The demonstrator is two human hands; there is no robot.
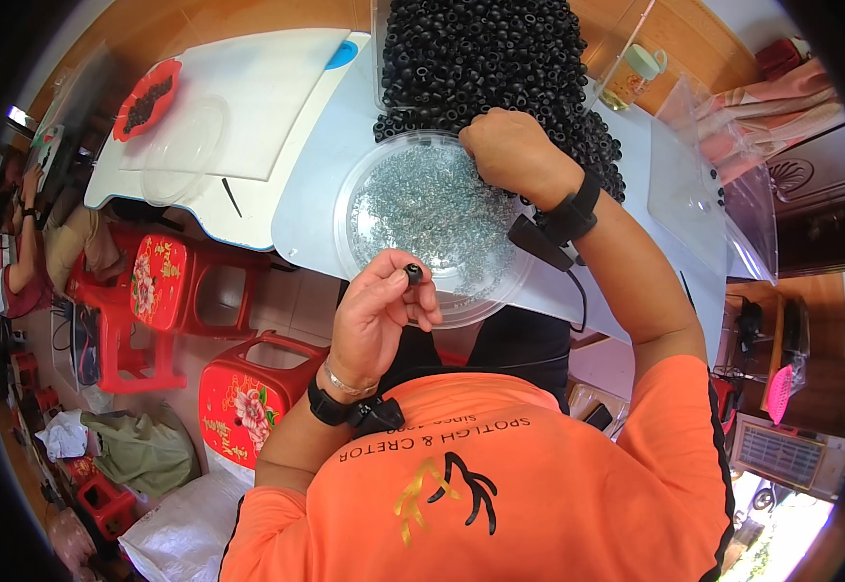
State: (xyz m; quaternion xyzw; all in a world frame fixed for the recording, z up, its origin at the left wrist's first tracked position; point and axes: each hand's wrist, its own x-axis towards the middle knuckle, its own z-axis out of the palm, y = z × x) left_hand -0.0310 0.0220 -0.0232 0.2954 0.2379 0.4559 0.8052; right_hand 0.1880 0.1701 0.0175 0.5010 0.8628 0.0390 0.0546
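"So, the left hand (pixel 369 312)?"
"Raised over the near rim of the clear tray (pixel 476 309), thumb and finger pinching a small black piece (pixel 414 274)."
"And the right hand (pixel 517 150)?"
"Stretched forward, fingers curled beside the black heap (pixel 480 58); whether gripping anything, I cannot tell."

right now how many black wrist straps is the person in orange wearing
2: the left-wrist strap, next to the silver bracelet, and the right-wrist strap. Both wrists are in view, so none seems hidden.
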